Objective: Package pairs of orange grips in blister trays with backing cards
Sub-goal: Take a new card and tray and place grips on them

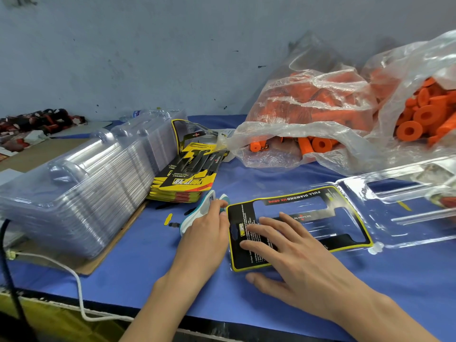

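Head view: right hand point(293, 253) lies flat, fingers spread, pressing black-and-yellow backing card point(296, 225) into the open blister tray point(394, 206) on blue tabletop point(148, 255). Left hand point(204, 230) grip curled around a teal-white tool point(197, 213). Orange grips point(419, 117) sit bagged behind.

Evenly and brightly lit from overhead, with white glare on the clear trays point(81, 183) and plastic bags point(308, 114), soft shadows under both hands, slight blur throughout, wide-angle bending at edges.
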